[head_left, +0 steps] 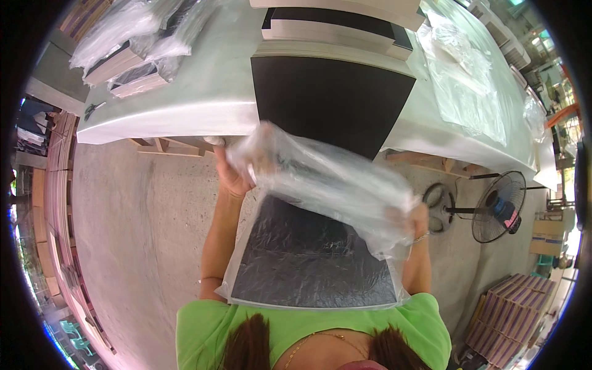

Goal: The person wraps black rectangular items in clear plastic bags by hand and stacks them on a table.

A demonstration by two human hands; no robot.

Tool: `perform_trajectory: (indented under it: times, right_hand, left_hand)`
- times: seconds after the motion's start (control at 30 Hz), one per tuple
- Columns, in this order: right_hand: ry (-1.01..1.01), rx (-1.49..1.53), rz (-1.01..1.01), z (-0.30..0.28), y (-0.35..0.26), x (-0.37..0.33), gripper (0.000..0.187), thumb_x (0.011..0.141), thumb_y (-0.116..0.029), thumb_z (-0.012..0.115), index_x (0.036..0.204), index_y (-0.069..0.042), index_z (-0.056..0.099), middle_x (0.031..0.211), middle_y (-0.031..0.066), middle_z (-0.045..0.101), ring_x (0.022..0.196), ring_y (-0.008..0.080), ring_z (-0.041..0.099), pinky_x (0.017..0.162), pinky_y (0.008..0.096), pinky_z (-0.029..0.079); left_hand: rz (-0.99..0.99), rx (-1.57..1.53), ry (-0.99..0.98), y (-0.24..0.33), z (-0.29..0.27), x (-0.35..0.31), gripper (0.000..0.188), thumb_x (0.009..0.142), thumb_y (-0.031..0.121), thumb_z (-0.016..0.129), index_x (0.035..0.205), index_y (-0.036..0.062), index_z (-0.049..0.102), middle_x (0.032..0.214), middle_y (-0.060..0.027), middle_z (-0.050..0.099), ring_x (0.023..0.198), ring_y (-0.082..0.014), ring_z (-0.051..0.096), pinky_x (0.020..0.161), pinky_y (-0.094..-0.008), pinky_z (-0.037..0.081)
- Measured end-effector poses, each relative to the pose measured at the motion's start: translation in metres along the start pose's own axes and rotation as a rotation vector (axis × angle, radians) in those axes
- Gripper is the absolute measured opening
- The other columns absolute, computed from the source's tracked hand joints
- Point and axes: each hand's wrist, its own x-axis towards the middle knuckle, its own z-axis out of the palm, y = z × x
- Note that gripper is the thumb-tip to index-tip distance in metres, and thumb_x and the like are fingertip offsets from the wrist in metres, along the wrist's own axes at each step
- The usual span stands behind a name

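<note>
A flat black panel [302, 253] with pale edges stands tilted against my front, inside a clear plastic bag [333, 176]. The loose upper part of the bag stretches slantwise between my hands, blurred by motion. My left hand [237, 176] grips its left end, partly behind the film; something white covers one fingertip. At the lower right end, my right hand [416, 222] is closed on the same plastic, its fingers partly veiled. Just beyond the bag, more black panels [330, 102] lie stacked at the table's near edge.
A white-covered table [209, 92] spans the far side. Wrapped panels [139, 61] lie at its left, near scissors [92, 111]; loose clear bags [462, 80] lie at its right. A standing fan [499, 206] is at right, with stacked slatted panels [509, 317] on the floor.
</note>
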Motion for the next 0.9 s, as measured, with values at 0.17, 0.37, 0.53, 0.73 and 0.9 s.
perform_trajectory:
  times: [0.17, 0.37, 0.53, 0.73, 0.9]
  right_hand:
    - [-0.169, -0.338, -0.249, -0.022, -0.060, 0.043, 0.026, 0.082, -0.012, 0.060, 0.104, 0.001, 0.055, 0.081, 0.0042, 0.058, 0.058, 0.0090, 0.052, 0.047, 0.0207, 0.041]
    - [0.082, -0.724, -0.806, 0.067, -0.064, 0.066, 0.020, 0.073, 0.007, 0.056, 0.091, -0.002, 0.057, 0.084, 0.0029, 0.055, 0.073, 0.0092, 0.052, 0.059, 0.0217, 0.041]
    - [0.119, -0.959, -1.329, 0.108, -0.066, 0.072, 0.051, 0.067, 0.016, 0.045, 0.110, -0.007, 0.059, 0.085, 0.0107, 0.056, 0.079, 0.0196, 0.056, 0.072, 0.0289, 0.043]
    - [0.048, -1.040, -1.227, 0.108, -0.069, 0.059, 0.062, 0.063, 0.019, 0.039, 0.113, -0.010, 0.062, 0.093, 0.0130, 0.058, 0.088, 0.0212, 0.058, 0.078, 0.0289, 0.043]
    - [-0.040, -0.799, -1.041, 0.095, -0.072, 0.031, 0.051, 0.066, 0.014, 0.039, 0.105, -0.004, 0.066, 0.095, 0.0095, 0.059, 0.067, 0.0131, 0.052, 0.059, 0.0231, 0.041]
  left_hand:
    - [-0.133, 0.582, 0.355, -0.001, 0.040, 0.022, 0.027, 0.073, 0.003, 0.068, 0.096, 0.0051, 0.055, 0.086, -0.0021, 0.056, 0.081, -0.0109, 0.054, 0.072, -0.0233, 0.044]
    - [0.597, 1.488, 0.558, 0.018, 0.060, 0.072, 0.030, 0.067, -0.011, 0.046, 0.092, 0.0032, 0.055, 0.081, -0.0037, 0.050, 0.074, -0.0112, 0.048, 0.069, -0.0255, 0.041]
    - [0.765, 1.942, 0.498, 0.024, 0.072, 0.091, 0.069, 0.059, -0.015, 0.036, 0.119, 0.0110, 0.056, 0.100, -0.0125, 0.047, 0.088, -0.0264, 0.050, 0.083, -0.0320, 0.041]
    - [0.754, 1.920, 0.487, 0.025, 0.083, 0.067, 0.073, 0.057, -0.016, 0.036, 0.120, 0.0124, 0.059, 0.106, -0.0125, 0.049, 0.097, -0.0268, 0.051, 0.087, -0.0306, 0.040]
    - [0.691, 1.829, 0.473, 0.033, 0.100, 0.040, 0.072, 0.057, -0.017, 0.034, 0.117, 0.0114, 0.062, 0.097, -0.0075, 0.053, 0.096, -0.0158, 0.050, 0.086, -0.0242, 0.039]
